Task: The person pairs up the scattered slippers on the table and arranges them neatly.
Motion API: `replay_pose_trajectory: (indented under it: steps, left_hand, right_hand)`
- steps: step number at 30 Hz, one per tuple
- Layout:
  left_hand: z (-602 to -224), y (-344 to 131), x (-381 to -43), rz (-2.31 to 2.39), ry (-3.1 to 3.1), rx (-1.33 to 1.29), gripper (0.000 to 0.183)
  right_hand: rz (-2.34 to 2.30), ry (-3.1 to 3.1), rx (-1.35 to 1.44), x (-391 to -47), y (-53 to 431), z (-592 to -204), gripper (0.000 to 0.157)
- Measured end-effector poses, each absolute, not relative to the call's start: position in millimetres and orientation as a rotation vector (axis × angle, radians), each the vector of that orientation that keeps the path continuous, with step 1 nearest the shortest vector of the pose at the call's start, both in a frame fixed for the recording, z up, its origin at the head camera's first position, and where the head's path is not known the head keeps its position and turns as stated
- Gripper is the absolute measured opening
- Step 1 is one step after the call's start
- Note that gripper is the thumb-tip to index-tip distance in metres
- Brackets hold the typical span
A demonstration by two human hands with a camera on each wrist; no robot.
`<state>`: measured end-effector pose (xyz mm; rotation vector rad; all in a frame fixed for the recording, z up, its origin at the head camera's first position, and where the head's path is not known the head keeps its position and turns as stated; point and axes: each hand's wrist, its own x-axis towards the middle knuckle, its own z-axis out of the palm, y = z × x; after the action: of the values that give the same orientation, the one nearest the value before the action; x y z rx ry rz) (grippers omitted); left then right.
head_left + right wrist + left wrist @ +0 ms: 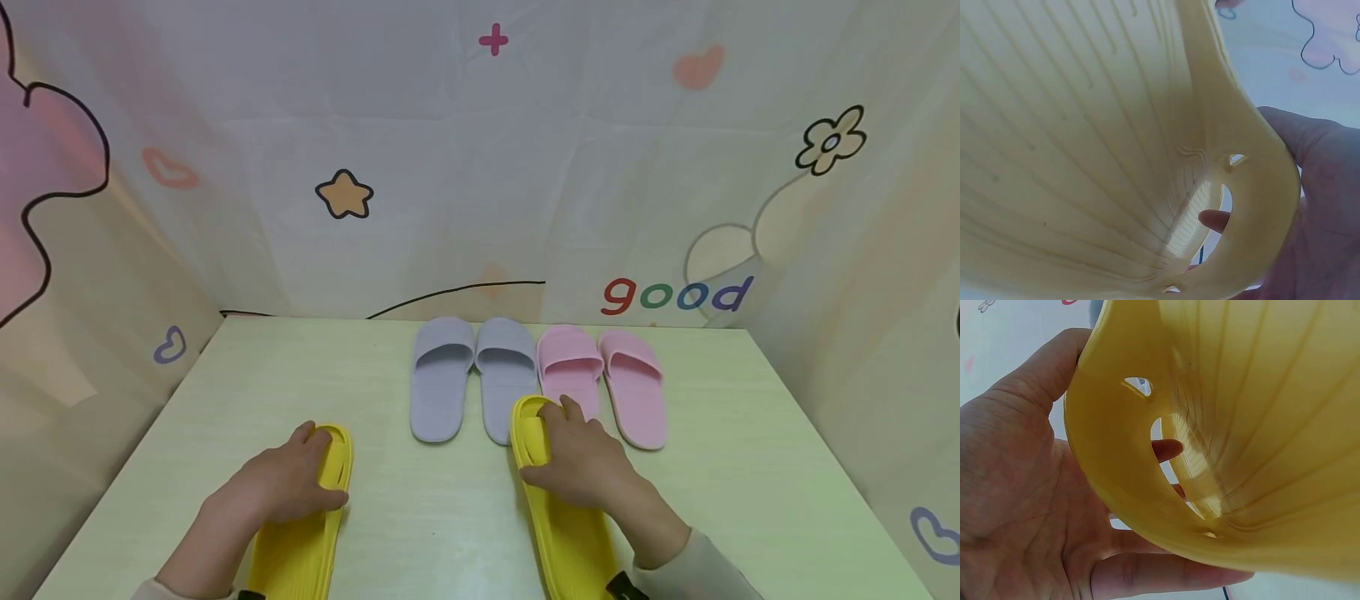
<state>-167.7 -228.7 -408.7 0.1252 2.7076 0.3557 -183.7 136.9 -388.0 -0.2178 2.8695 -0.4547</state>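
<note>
Head view: the left hand (288, 479) gripped one yellow, ribbed, plastic-looking slipper (296, 554) at its toe, and the right hand (581, 460) gripped a matching yellow slipper (573, 542) likewise, the two well apart. Whether either sole touched the pale, wood-like table (420, 517) beneath could not be told. Beyond and between the grips lay two lavender-grey slide slippers (438, 400) side by side; beyond the right grip, two pink slide slippers (637, 400). Those pairs looked already lined up; the yellow pair appeared yet to be set together.
</note>
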Motion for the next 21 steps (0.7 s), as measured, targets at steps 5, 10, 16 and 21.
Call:
replay_pose_trajectory:
  steps: [5, 10, 16, 21]
  left_hand:
    - [-408.5, -228.6, -167.2, 0.354, 2.714, 0.125, 0.095]
    - [-409.0, -228.2, -167.1, 0.362, 2.712, 0.123, 0.094]
    - [-409.9, -227.8, -167.6, 0.360, 2.712, 0.113, 0.095]
    - [-409.2, -227.0, -167.9, 0.357, 2.714, 0.102, 0.095]
  right_hand:
    - [-0.489, 2.869, -0.256, -182.2, 116.0, -392.2, 0.082]
    - [-0.512, 2.865, -0.310, -179.7, 98.0, -394.3, 0.079]
    - [-0.540, 2.864, -0.355, -178.5, 79.3, -396.6, 0.080]
    - [-0.557, 2.854, -0.370, -177.7, 66.9, -397.9, 0.081]
